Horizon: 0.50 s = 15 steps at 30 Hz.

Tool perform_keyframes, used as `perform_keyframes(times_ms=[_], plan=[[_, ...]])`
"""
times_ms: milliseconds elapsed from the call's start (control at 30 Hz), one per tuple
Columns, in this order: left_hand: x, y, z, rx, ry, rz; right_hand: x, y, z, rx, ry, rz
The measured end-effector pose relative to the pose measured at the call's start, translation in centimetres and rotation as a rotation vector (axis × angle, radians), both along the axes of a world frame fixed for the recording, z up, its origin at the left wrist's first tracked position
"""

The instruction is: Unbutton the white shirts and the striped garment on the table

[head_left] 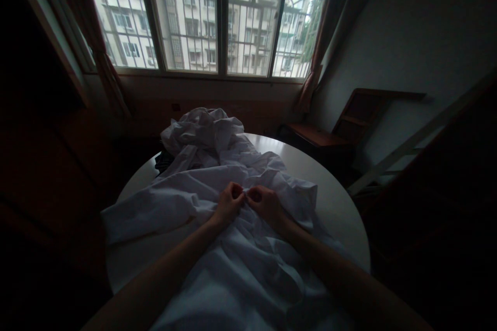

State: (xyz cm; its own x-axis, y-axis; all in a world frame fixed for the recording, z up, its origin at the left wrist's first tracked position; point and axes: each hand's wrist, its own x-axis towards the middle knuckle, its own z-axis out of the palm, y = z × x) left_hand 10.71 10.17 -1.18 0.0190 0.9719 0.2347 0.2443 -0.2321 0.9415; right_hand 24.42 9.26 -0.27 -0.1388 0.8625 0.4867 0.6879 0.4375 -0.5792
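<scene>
A white long-sleeved garment, looking like a shirt or coat [229, 264], lies spread and wrinkled in front of me, with one sleeve [143, 212] stretched to the left. Near its upper middle, my left hand [231, 199] pinches the cloth between thumb and fingers. Close beside it, my right hand [264, 201] pinches the same garment, the fingertips of both hands almost meeting. Whatever small part lies between the fingertips is too dim to make out.
The garment rests on a round white table [330, 181]. Beyond my hands sits a crumpled heap of white cloth [202, 129], with something dark [163, 160] at its left. A wooden chair [318, 134] stands at the back right. A barred window [221, 20] fills the far wall.
</scene>
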Motion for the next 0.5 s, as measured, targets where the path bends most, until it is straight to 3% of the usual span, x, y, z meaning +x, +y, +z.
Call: perform_keyframes(times_ms=[333,500], plan=[[-0.03,0.37,-0.05,-0.054,-0.049,-0.016,0.06,-0.07,-0.04,0.062,-0.059,0.026],[-0.16,0.17,-0.03,0.028,-0.018,0.067,-0.03,-0.46,0.1,0.107,-0.116,0.053]])
